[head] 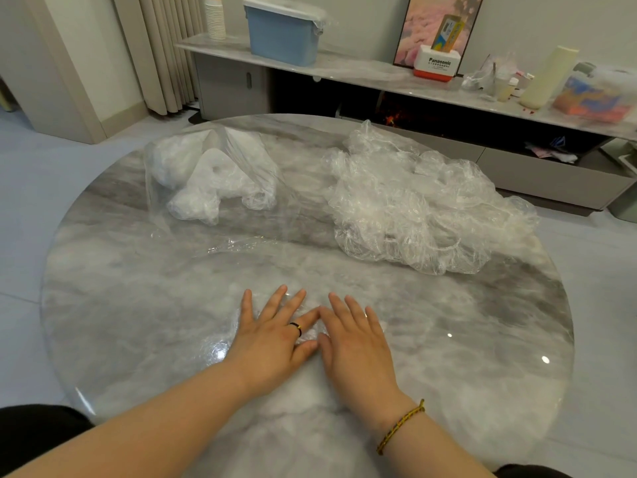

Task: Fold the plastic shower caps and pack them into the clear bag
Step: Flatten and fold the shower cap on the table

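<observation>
Left hand [272, 336], right hand [358, 343] lay flat, fingers spread, pressing cap [229, 339] on table [138, 322], lower centre. Bag [206, 177] upper left; pile [413, 208] upper right.

Glossy, smooth grey marble table [138, 305]; on its far right, crinkled clear thin plastic caps [413, 208]; far left, a smooth clear film bag [165, 188].

grey-veined marble table [482, 322], clear shower caps [413, 201], blue bin [282, 36]
</observation>
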Demonstrator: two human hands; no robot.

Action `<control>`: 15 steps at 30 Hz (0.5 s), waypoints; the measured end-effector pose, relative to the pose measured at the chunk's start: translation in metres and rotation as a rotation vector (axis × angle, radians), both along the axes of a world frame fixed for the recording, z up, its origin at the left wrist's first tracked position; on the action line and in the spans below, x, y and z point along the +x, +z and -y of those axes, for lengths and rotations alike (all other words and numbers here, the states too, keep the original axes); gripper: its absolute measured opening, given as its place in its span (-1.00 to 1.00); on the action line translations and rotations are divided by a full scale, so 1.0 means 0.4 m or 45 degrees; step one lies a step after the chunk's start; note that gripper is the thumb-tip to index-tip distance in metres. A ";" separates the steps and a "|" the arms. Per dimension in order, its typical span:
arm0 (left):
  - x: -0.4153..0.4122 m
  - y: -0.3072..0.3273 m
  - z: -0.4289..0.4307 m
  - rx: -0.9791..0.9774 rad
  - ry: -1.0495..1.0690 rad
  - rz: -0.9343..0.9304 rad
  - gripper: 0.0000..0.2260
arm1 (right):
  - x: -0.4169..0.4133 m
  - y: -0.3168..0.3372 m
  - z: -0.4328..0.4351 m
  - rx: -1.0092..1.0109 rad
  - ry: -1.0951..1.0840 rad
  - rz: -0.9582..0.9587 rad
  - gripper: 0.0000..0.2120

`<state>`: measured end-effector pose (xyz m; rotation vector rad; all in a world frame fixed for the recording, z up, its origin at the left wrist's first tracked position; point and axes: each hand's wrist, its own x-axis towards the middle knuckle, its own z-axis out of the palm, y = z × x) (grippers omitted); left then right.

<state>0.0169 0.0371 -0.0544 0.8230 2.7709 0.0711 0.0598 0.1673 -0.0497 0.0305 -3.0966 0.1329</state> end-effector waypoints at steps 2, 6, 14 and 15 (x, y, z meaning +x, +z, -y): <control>0.000 0.002 -0.002 0.000 0.008 0.012 0.20 | 0.003 -0.011 -0.002 -0.035 -0.003 0.106 -0.56; 0.002 -0.013 0.002 0.060 0.048 0.023 0.08 | 0.005 -0.016 -0.014 -0.030 0.004 0.143 -0.55; -0.001 -0.013 0.000 0.071 0.033 0.088 -0.03 | -0.004 -0.012 -0.027 -0.158 0.078 0.171 -0.11; -0.001 -0.012 0.000 0.065 0.030 0.098 -0.02 | -0.001 -0.015 -0.030 -0.202 0.072 0.240 -0.08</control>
